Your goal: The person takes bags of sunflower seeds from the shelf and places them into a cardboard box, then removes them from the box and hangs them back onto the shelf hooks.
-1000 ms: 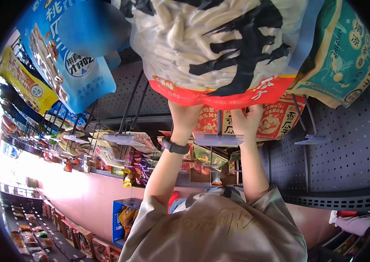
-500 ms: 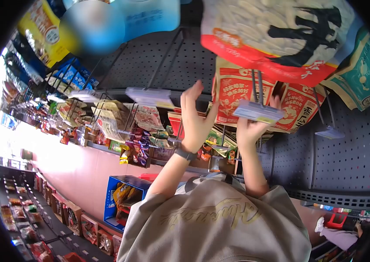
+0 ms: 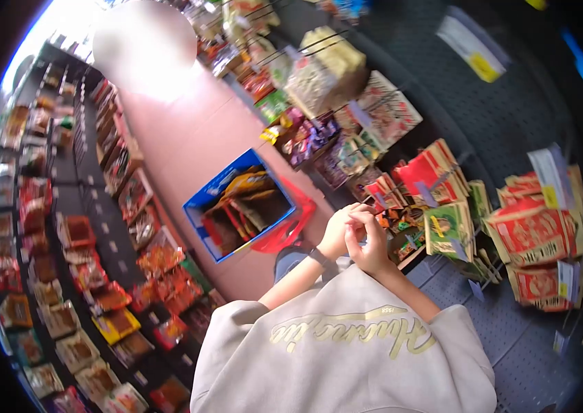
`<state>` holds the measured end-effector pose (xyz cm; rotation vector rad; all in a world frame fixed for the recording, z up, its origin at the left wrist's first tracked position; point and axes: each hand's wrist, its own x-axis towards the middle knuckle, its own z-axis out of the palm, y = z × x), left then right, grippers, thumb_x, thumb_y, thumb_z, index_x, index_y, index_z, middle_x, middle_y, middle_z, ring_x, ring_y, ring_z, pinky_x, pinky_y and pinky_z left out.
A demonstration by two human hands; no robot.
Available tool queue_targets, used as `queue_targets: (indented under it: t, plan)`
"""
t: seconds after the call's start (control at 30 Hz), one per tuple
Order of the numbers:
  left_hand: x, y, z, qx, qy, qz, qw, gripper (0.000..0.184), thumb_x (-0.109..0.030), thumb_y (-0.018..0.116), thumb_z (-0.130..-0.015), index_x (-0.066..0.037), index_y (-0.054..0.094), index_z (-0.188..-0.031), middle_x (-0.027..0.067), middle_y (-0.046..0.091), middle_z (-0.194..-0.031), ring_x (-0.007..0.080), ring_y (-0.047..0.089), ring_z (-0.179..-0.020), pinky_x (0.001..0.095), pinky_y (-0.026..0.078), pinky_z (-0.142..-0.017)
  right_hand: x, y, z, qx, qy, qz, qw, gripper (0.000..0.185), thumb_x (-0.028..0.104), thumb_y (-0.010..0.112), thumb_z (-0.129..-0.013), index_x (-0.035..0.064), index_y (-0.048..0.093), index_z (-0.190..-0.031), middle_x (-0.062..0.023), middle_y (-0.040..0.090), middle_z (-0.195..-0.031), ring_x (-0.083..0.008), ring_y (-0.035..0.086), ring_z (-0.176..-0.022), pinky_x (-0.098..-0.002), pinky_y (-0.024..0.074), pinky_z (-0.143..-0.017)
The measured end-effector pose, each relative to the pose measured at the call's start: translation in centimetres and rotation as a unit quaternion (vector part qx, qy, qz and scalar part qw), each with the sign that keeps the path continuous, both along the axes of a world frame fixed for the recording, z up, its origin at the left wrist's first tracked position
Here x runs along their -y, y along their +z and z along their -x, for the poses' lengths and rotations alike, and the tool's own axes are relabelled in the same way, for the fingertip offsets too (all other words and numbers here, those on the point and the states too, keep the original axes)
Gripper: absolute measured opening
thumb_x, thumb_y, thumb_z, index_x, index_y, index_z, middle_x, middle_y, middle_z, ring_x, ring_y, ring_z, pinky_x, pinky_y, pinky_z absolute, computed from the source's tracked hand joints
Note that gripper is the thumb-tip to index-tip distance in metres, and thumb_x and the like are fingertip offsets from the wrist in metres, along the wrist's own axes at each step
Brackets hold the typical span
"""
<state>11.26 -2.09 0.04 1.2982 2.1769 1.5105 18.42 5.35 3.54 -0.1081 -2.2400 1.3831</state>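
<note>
Shop shelves (image 3: pixel 66 164) line a pink floor (image 3: pixel 188 138), where the left hand (image 3: pixel 341 232) and right hand (image 3: pixel 370 246) meet, both curled closed, nothing visibly held, between a blue box (image 3: pixel 221 186) and red packets (image 3: pixel 429 172), seemingly at rest, so any grasp would first call for parting them.

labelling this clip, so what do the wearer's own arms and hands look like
The left hand and right hand are bare, without gloves. A dark band circles the left wrist; none shows on the right. Loose beige-grey sleeves leave the forearms uncovered.
</note>
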Motion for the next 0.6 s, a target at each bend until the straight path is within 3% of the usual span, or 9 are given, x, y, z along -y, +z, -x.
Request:
queue_targets:
  t: [0.13, 0.23, 0.37, 0.47, 0.53, 0.6]
  plan:
    - [7.2, -1.7, 1.5, 0.076, 0.142, 0.144, 0.976, 0.013, -0.012, 0.058, -0.073, -0.005, 0.059, -0.084, 0.0143, 0.059, -0.084, 0.0320, 0.059, -0.078, 0.0396, 0.048, -0.066, 4.0, -0.7, 4.8, 0.084, 0.079, 0.017, 0.993, 0.020, 0.003, 0.057, -0.078, 0.0018, 0.056, -0.097, -0.0138, 0.061, -0.086, -0.0271, 0.061, -0.076, -0.0352, 0.0493, -0.070]
    - [11.9, -3.4, 2.8, 0.104, 0.264, 0.138, 0.949, 0.017, -0.010, 0.057, -0.077, -0.007, 0.061, -0.093, 0.0127, 0.061, -0.083, 0.0321, 0.060, -0.078, 0.0400, 0.048, -0.067, 6.9, -3.3, 8.1, 0.163, 0.140, 0.013, 0.977, 0.013, 0.004, 0.058, -0.081, 0.0002, 0.057, -0.093, -0.0124, 0.062, -0.084, -0.0197, 0.064, -0.077, -0.0298, 0.0508, -0.070]
    - [18.6, -6.8, 4.1, 0.098, 0.324, 0.214, 0.916, 0.013, -0.008, 0.055, -0.080, -0.008, 0.062, -0.091, 0.0129, 0.061, -0.084, 0.0318, 0.060, -0.079, 0.0417, 0.048, -0.067, 11.1, -7.7, 11.3, 0.269, 0.192, 0.047, 0.943, 0.015, 0.012, 0.057, -0.080, 0.0021, 0.058, -0.091, -0.0136, 0.064, -0.084, -0.0284, 0.063, -0.080, -0.0375, 0.0498, -0.072]
    - [22.2, -8.7, 5.3, 0.058, 0.354, 0.299, 0.884, 0.015, -0.009, 0.058, -0.076, -0.008, 0.062, -0.090, 0.0097, 0.062, -0.091, 0.0289, 0.058, -0.088, 0.0396, 0.048, -0.071, 14.3, -11.8, 13.2, 0.322, 0.219, 0.016, 0.921, 0.016, 0.013, 0.058, -0.079, 0.0017, 0.059, -0.090, -0.0153, 0.065, -0.084, -0.0296, 0.063, -0.080, -0.0383, 0.0501, -0.071]
    - [23.5, -9.1, 6.6, 0.061, 0.352, 0.332, 0.873, 0.020, -0.007, 0.058, -0.074, -0.009, 0.062, -0.094, 0.0091, 0.059, -0.101, 0.0276, 0.055, -0.098, 0.0378, 0.045, -0.080, 16.5, -14.4, 14.4, 0.386, 0.242, -0.028, 0.890, 0.022, 0.021, 0.060, -0.078, 0.0038, 0.060, -0.092, -0.0170, 0.064, -0.086, -0.0310, 0.063, -0.081, -0.0400, 0.0504, -0.072]
    - [24.4, -9.7, 7.9, -0.001, 0.345, 0.358, 0.868, 0.024, -0.007, 0.058, -0.073, -0.010, 0.062, -0.097, 0.0082, 0.056, -0.111, 0.0266, 0.050, -0.107, 0.0380, 0.041, -0.089, 18.4, -16.4, 15.2, 0.396, 0.261, -0.149, 0.868, 0.025, 0.024, 0.061, -0.077, 0.0044, 0.060, -0.092, -0.0160, 0.065, -0.086, -0.0318, 0.064, -0.081, -0.0408, 0.0510, -0.072]
